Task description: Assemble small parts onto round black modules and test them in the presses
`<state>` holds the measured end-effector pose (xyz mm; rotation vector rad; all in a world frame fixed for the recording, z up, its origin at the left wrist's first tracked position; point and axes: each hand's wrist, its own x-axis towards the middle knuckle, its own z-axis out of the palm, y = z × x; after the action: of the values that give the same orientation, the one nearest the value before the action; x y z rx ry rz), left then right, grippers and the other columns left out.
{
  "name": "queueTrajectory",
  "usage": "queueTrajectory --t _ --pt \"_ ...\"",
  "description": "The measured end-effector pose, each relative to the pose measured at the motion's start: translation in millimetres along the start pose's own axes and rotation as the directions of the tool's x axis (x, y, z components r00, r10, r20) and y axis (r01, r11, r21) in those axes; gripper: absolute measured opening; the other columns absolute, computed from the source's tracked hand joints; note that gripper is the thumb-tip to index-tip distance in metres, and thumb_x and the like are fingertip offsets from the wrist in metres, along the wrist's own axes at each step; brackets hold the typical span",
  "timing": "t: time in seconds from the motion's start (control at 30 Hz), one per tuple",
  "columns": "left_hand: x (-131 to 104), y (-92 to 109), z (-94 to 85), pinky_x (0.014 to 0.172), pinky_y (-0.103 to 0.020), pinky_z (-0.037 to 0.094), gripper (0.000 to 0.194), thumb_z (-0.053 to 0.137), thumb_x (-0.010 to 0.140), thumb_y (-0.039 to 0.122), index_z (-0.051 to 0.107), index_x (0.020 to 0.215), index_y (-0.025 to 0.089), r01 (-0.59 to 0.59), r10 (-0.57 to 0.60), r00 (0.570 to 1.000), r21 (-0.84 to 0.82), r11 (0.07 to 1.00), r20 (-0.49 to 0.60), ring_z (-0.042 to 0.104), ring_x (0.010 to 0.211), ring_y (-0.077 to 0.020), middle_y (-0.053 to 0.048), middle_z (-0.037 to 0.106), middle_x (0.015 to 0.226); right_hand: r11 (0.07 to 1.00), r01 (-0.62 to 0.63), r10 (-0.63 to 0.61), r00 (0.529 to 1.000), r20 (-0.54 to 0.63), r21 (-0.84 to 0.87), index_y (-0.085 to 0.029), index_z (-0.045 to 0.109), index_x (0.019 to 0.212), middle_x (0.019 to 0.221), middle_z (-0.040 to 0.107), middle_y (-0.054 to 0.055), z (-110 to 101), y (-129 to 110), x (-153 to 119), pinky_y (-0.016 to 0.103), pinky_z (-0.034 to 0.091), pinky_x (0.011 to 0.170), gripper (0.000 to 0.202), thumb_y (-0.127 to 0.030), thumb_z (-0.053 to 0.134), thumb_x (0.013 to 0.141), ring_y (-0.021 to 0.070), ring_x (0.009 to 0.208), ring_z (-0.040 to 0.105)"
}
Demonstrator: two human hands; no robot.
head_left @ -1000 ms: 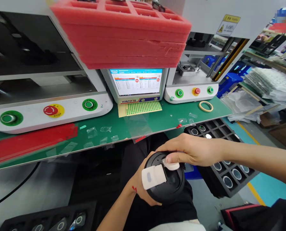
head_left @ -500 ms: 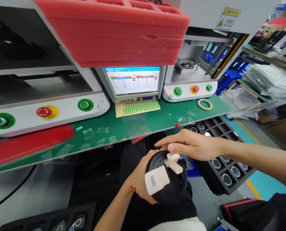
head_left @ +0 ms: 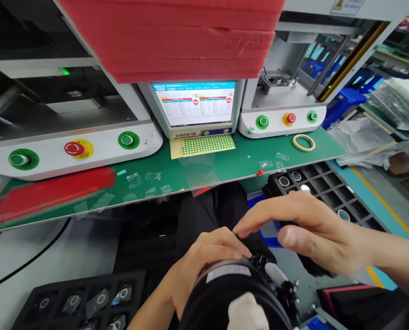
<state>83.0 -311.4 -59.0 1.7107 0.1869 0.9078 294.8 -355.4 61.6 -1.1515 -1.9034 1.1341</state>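
Note:
My left hand (head_left: 204, 259) grips a round black lid (head_left: 235, 298) with white plastic parts, held low and close to the camera over my lap. A white tab of the lid (head_left: 247, 314) faces the camera at the bottom edge. My right hand (head_left: 304, 227) hovers just above and behind the lid, fingers spread and pointing left, with nothing in it that I can see. Its fingertips are near my left hand's knuckles.
A green bench (head_left: 225, 167) carries two white machines with green and red buttons (head_left: 75, 149) (head_left: 289, 118), a lit screen (head_left: 196, 104), a green dot sticker sheet (head_left: 207, 144) and a tape ring (head_left: 303, 142). Red foam trays (head_left: 177, 36) hang overhead. Black part trays sit at right (head_left: 321, 188) and lower left (head_left: 84, 302).
The lid has come up much closer to the camera and tilted, its side now facing me. My right hand has let go of the white tab and lifted clear.

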Motion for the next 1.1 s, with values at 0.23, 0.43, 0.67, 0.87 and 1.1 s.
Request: queueTrajectory --t 0.23,0.43,0.67,0.87,1.1 --pt "6.3 -4.4 -12.0 0.079 -0.039 0.060 0.048 0.050 0.095 0.055 0.056 0.133 0.027 -0.240 0.242 0.970 -0.142 0.960 -0.007 0.068 0.094 -0.0225 -0.010 0.071 0.110 0.973 -0.067 -0.076 0.809 -0.583 -0.220 -0.020 0.071 0.098 0.082 0.079 0.004 29.6 75.2 -32.9 0.025 0.059 0.069 0.030 -0.036 0.046 0.101 0.0162 0.074 0.075" --pt "7.0 -8.2 -18.3 0.085 -0.040 0.058 0.059 0.041 0.096 0.060 0.050 0.138 0.021 -0.295 0.322 0.937 -0.189 0.937 0.133 0.067 0.104 -0.0248 -0.015 0.068 0.116 0.864 -0.375 -0.034 0.621 -0.783 -0.335 -0.017 0.069 0.078 0.062 0.072 0.005 89.5 159.5 -52.4 0.024 0.054 0.055 0.044 -0.035 0.036 0.102 0.0153 0.054 0.070" --pt "9.0 -2.5 -22.3 0.098 -0.045 0.049 0.056 0.034 0.098 0.059 0.048 0.137 0.022 -0.302 0.333 0.919 -0.165 0.939 0.211 0.068 0.106 -0.0235 -0.015 0.069 0.115 0.732 -0.515 0.240 0.807 -0.539 -0.445 -0.015 0.070 0.108 0.109 0.075 0.016 147.9 249.8 -36.4 0.036 0.057 0.084 0.031 -0.032 0.048 0.093 0.0268 0.100 0.072" --pt "13.6 2.2 -27.7 0.101 -0.045 0.046 0.061 0.033 0.095 0.065 0.044 0.140 0.025 -0.274 0.318 0.897 -0.177 0.945 0.308 0.067 0.108 -0.0239 -0.015 0.068 0.115 0.642 -0.594 0.381 0.796 -0.470 -0.485 -0.017 0.048 0.142 0.157 0.035 0.015 167.1 292.2 -19.1 0.059 0.032 0.113 0.051 -0.037 0.043 0.096 0.0303 0.147 0.030" --pt "12.4 -2.9 -21.3 0.101 -0.045 0.045 0.076 0.026 0.088 0.078 0.050 0.135 0.022 -0.297 0.335 0.920 -0.195 0.935 0.204 0.069 0.104 -0.0250 -0.015 0.070 0.108 0.611 -0.609 0.392 0.788 -0.474 -0.506 -0.019 0.045 0.144 0.159 0.034 0.011 167.6 302.0 -13.7 0.054 0.030 0.117 0.052 -0.037 0.043 0.096 0.0267 0.148 0.030"
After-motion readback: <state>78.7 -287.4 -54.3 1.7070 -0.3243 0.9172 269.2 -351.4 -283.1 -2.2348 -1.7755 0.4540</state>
